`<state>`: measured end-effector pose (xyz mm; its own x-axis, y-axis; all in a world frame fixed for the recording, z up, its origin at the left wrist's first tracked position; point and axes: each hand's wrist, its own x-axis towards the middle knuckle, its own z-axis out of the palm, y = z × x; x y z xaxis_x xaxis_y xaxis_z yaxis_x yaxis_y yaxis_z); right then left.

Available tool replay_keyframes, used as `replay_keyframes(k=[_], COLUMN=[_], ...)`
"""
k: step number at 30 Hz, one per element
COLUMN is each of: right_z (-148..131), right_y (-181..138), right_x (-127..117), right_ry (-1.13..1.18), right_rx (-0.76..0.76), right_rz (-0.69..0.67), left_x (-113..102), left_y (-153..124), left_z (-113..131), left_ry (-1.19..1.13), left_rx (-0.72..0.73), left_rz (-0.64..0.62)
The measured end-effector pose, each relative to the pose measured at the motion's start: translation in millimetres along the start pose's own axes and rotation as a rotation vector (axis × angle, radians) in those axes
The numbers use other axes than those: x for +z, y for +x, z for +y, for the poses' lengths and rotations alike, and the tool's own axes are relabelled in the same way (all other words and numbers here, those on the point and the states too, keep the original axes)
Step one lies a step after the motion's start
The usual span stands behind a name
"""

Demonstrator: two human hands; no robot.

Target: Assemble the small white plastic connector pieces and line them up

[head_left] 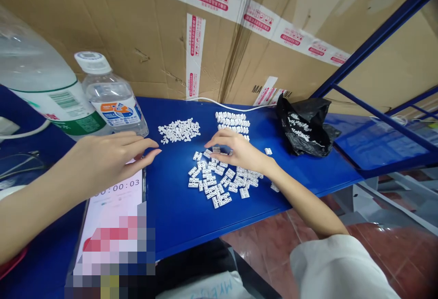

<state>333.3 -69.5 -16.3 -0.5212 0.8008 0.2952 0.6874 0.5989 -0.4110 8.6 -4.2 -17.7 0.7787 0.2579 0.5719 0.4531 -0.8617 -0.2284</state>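
Note:
My left hand [116, 155] hovers above the phone [112, 198], thumb and fingers apart with nothing between them. Over the far side of a loose heap of small white rectangular plastic pieces [212, 180] is my right hand [236, 148], its fingers curved and parted, nothing visible in its grip. Whether its fingertips touch a piece I cannot tell. A pile of tiny white plastic parts [179, 130] lies between the hands, farther back. Behind my right hand stand neat rows of white pieces [232, 119], partly hidden by it.
Two plastic bottles, a large one [65, 103] and a smaller one [112, 94], stand at the left. An open black plastic bag [304, 126] holding white parts sits at the right. Cardboard [137, 30] backs the blue table [171, 226]; a white cable [226, 105] runs along its rear.

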Motion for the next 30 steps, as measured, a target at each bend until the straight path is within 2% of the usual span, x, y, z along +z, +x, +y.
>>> replay_keyframes(k=[8, 11, 12, 14, 18, 22, 24, 27, 30], right_z=[-5, -3, -2, -1, -7, -26, -38, -51, -57], right_y=[10, 10, 10, 9, 14, 26, 32, 40, 45], right_x=[6, 9, 10, 12, 9, 7, 8, 11, 13], right_ry=[-0.112, -0.129, -0.132, -0.132, -0.088, -0.009, 0.029, 0.063, 0.073], right_rx=[0.028, 0.013, 0.007, -0.003, -0.058, -0.113, -0.146, -0.218, -0.288], right_rz=[-0.093, -0.101, -0.098, -0.087, 0.011, 0.138, 0.19, 0.246, 0.305], left_x=[-3, -5, -6, -6, -4, -6, -9, -14, -15], left_y=[2, 2, 2, 2, 5, 12, 16, 20, 21], left_z=[4, 6, 6, 6, 8, 16, 19, 22, 23], left_ry=[-0.026, -0.055, -0.076, -0.192, -0.431, -0.617, -0.743, -1.054, -1.421], left_rx=[-0.002, -0.052, -0.123, -0.223, -0.338, -0.428, -0.53, -0.704, -0.813], left_rz=[0.06, 0.011, -0.09, -0.157, -0.143, -0.127, -0.135, -0.189, -0.219])
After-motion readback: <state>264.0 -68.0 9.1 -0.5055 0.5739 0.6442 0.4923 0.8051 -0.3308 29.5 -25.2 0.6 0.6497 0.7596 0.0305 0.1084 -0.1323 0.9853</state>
